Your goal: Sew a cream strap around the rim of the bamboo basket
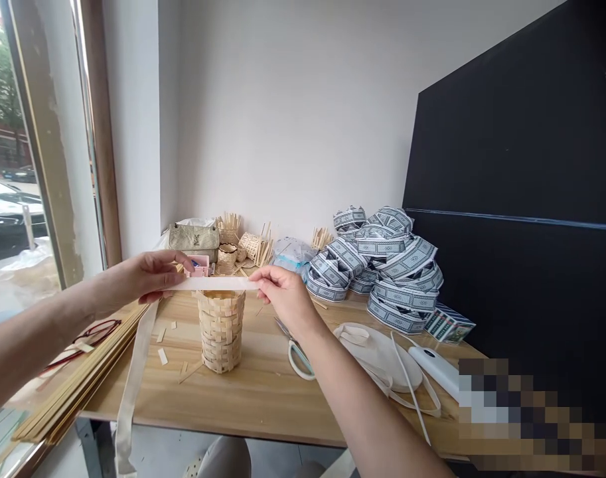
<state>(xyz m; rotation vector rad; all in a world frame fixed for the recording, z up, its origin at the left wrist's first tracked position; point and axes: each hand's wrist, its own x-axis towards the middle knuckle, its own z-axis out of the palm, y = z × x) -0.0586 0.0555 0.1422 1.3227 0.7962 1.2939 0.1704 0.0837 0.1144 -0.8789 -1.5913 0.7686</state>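
Observation:
A white fabric ribbon (216,283) is stretched level between my two hands, above a woven basket. My left hand (156,275) pinches its left part, and a long tail of it hangs past the table's front edge. Thumb and fingers of my right hand (280,292) are closed on the right end. Below the ribbon, the basket (221,335) of pale woven strips stands upright on the table, its rim partly behind the ribbon. Scissors (300,358) with white and teal handles lie by my right forearm, which covers part of them.
A flat roll of white ribbon (382,352) and a white device (435,372) with a cord lie on the right. Patterned bands (402,279) are heaped behind. Long wooden strips (93,372) line the table's left edge. Small baskets (227,255) and a bag (193,240) stand by the wall.

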